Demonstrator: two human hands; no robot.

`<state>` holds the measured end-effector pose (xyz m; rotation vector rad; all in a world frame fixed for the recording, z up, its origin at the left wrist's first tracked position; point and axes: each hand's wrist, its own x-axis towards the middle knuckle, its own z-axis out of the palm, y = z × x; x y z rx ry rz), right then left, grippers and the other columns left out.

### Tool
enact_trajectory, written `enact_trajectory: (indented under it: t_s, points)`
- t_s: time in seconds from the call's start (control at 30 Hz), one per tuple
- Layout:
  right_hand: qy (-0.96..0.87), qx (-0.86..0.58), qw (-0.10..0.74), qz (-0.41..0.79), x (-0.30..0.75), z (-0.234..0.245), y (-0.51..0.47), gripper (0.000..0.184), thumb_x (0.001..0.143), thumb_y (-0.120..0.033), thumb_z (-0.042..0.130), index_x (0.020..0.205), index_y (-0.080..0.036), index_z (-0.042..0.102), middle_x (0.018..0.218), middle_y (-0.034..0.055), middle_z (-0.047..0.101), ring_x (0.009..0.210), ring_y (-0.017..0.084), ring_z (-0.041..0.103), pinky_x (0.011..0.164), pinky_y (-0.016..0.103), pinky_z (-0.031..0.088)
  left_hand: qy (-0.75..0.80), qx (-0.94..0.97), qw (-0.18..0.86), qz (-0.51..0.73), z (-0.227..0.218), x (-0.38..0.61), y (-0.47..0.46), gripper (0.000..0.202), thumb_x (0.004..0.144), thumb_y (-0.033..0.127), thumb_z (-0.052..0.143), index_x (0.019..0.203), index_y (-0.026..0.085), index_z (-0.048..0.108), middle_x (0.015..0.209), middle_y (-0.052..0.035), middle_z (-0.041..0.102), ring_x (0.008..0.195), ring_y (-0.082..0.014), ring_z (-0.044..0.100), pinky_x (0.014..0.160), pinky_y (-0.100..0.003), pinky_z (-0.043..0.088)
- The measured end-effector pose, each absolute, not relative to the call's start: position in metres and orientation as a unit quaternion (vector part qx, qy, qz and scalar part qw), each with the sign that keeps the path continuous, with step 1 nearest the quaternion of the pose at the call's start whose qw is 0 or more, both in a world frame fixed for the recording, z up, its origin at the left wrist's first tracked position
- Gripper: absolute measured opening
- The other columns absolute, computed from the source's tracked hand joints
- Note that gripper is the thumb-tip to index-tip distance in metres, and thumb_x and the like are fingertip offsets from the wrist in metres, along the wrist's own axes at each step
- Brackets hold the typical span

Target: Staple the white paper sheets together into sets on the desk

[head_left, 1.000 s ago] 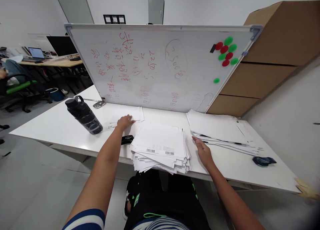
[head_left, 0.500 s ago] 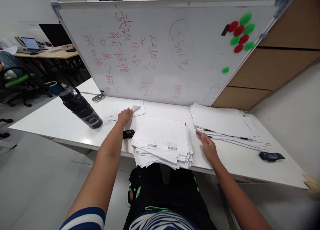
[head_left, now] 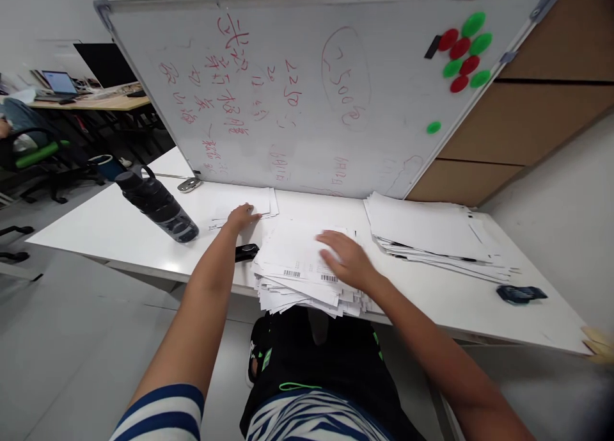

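Observation:
A thick stack of printed sheets with barcodes (head_left: 297, 268) lies at the near edge of the white table (head_left: 110, 236). My right hand (head_left: 346, 262) rests flat on top of it, fingers spread. My left hand (head_left: 241, 216) reaches further back and presses its fingertips on a thin pile of white sheets (head_left: 249, 204) by the whiteboard's foot. A small black object (head_left: 246, 252) lies just left of the thick stack, under my left forearm.
A large whiteboard (head_left: 307, 89) with red writing and red and green magnets leans behind the table. A dark water bottle (head_left: 156, 204) lies at left, a second wide paper stack (head_left: 426, 233) at right, a dark blue object (head_left: 520, 293) beyond it. Cardboard boxes stand back right.
My right hand moved left from the table beside the thick stack onto its top. My left hand stayed on the thin pile, whose lifted corner now lies flat.

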<state>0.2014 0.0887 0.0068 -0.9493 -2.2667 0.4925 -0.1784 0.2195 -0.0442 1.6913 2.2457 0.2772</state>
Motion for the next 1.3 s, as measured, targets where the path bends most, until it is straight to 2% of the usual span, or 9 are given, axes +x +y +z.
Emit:
enact_trajectory:
  t_s: [0.07,0.13,0.23,0.33,0.43,0.6,0.83,1.17,1.3]
  points:
    - [-0.924,-0.25,0.232,0.171,0.141,0.026,0.1,0.039,0.098,-0.033,0.04,0.127,-0.022,0.064,0.132,0.0078,0.065,0.131,0.027,0.052,0.111,0.049,0.038,0.781,0.598,0.163,0.078,-0.042,-0.179,0.221,0.068,0.08,0.057,0.061,0.137,0.02,0.055,0.146,-0.0135,0.053,0.125,-0.0311,0.055,0.097,-0.033,0.043]
    - [-0.965,-0.171,0.141,0.141,0.089,0.031,0.112,0.032,0.096,-0.025,0.044,0.114,-0.016,0.068,0.118,0.0124,0.07,0.116,0.027,0.06,0.103,0.045,0.043,0.778,0.602,0.164,0.071,-0.041,-0.179,0.222,0.063,0.083,0.054,0.059,0.137,0.02,0.056,0.147,-0.0128,0.052,0.127,-0.0313,0.054,0.098,-0.034,0.042]
    - [-0.977,-0.158,0.076,0.122,0.048,0.018,0.125,0.026,0.096,-0.027,0.048,0.112,-0.015,0.066,0.099,0.0115,0.072,0.097,0.026,0.065,0.092,0.04,0.044,0.779,0.602,0.16,0.075,-0.044,-0.18,0.22,0.061,0.085,0.054,0.056,0.138,0.023,0.055,0.151,-0.0114,0.047,0.132,-0.0317,0.049,0.103,-0.035,0.04]
    - [-0.966,-0.21,0.066,0.133,0.043,-0.001,0.133,0.031,0.098,-0.031,0.048,0.123,-0.017,0.059,0.094,0.0093,0.072,0.092,0.025,0.064,0.083,0.035,0.043,0.775,0.606,0.157,0.081,-0.05,-0.182,0.217,0.062,0.087,0.057,0.053,0.139,0.024,0.053,0.152,-0.0117,0.045,0.134,-0.0319,0.047,0.105,-0.036,0.039]
    - [-0.957,-0.243,0.062,0.146,0.049,-0.012,0.137,0.029,0.099,-0.034,0.046,0.116,-0.016,0.061,0.095,0.0108,0.072,0.094,0.026,0.063,0.079,0.033,0.041,0.769,0.614,0.156,0.086,-0.055,-0.186,0.216,0.061,0.089,0.059,0.049,0.139,0.023,0.053,0.151,-0.0126,0.046,0.134,-0.0321,0.047,0.106,-0.037,0.038]
    - [-0.963,-0.206,0.063,0.161,0.055,-0.015,0.138,0.032,0.1,-0.033,0.039,0.097,-0.018,0.067,0.091,0.0087,0.073,0.087,0.024,0.063,0.089,0.037,0.039,0.757,0.628,0.159,0.086,-0.061,-0.193,0.22,0.061,0.089,0.06,0.051,0.138,0.023,0.055,0.153,-0.0108,0.045,0.136,-0.0325,0.045,0.109,-0.038,0.035]
    - [-0.965,-0.19,0.07,0.169,0.067,-0.014,0.135,0.033,0.099,-0.029,0.038,0.091,-0.018,0.069,0.09,0.0081,0.073,0.086,0.024,0.062,0.096,0.039,0.036,0.746,0.634,0.175,0.098,-0.062,-0.193,0.222,0.062,0.088,0.056,0.055,0.141,0.024,0.055,0.16,-0.0069,0.036,0.148,-0.0329,0.027,0.115,-0.041,0.028]
    - [-0.961,-0.192,0.071,0.185,0.083,-0.013,0.132,0.031,0.097,-0.028,0.039,0.091,-0.017,0.067,0.088,0.0082,0.072,0.082,0.021,0.061,0.099,0.039,0.036,0.754,0.62,0.193,0.095,-0.049,-0.189,0.216,0.06,0.086,0.055,0.055,0.137,0.025,0.058,0.159,-0.0063,0.038,0.138,-0.0282,0.044,0.108,-0.031,0.036]
    - [-0.959,-0.197,0.074,0.188,0.089,-0.014,0.131,0.031,0.097,-0.029,0.04,0.093,-0.016,0.068,0.091,0.0085,0.073,0.084,0.022,0.061,0.101,0.04,0.035,0.754,0.617,0.194,0.113,-0.048,-0.188,0.216,0.054,0.091,0.05,0.047,0.135,0.021,0.059,0.152,-0.0089,0.047,0.135,-0.0271,0.047,0.104,-0.03,0.037]
